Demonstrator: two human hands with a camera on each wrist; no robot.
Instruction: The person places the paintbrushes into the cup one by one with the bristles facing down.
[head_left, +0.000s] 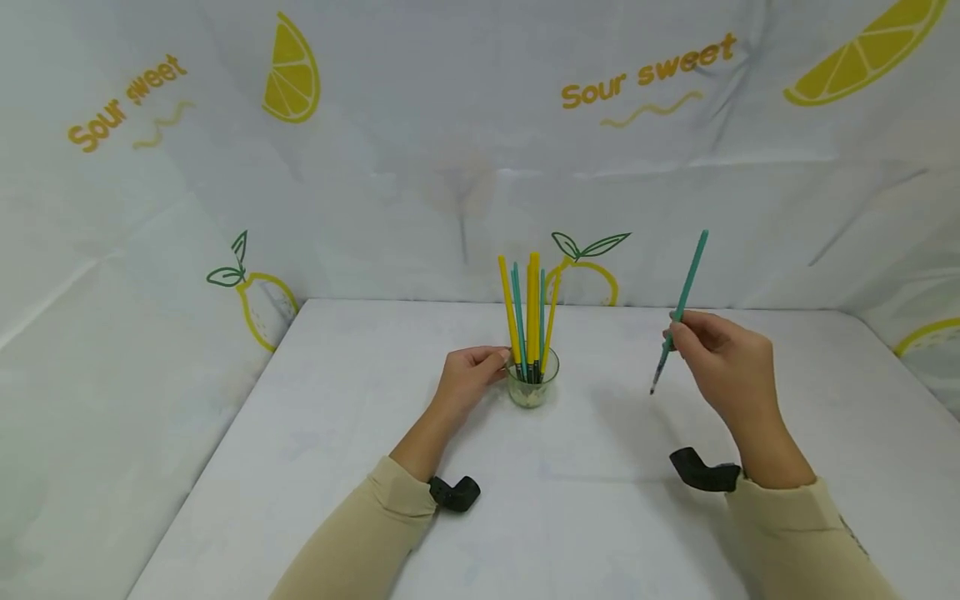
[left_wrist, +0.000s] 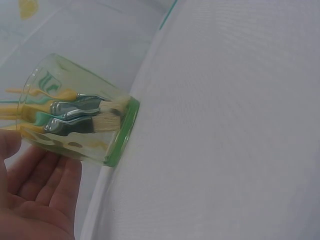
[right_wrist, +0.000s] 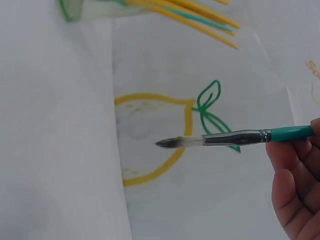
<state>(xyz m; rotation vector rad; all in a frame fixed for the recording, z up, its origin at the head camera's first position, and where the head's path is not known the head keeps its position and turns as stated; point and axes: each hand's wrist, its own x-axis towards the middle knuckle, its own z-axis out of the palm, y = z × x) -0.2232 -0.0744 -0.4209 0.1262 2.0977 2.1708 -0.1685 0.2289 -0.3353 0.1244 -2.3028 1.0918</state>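
Note:
A clear glass cup [head_left: 529, 397] with a green-tinted base [left_wrist: 122, 135] stands on the white table. Several yellow and teal paintbrushes [head_left: 532, 308] lean in it, bristles down, handles rising above the rim. My left hand [head_left: 463, 382] holds the cup at its left side near the rim, thumb and fingers against the glass. To the right of the cup, my right hand [head_left: 729, 367] pinches a teal paintbrush [head_left: 687, 279] above the table. Its handle slants upward and its bristles point down. In the right wrist view, the held brush has a silver ferrule [right_wrist: 235, 138] and a dark bristle tip [right_wrist: 167, 143].
The table [head_left: 337, 400] has a white covering, and its back edge meets a white cloth backdrop [head_left: 420, 167] printed with lemons and lettering. A black curved piece sits at each wrist, the left one [head_left: 456, 495] and the right one [head_left: 705, 472], by beige sleeves.

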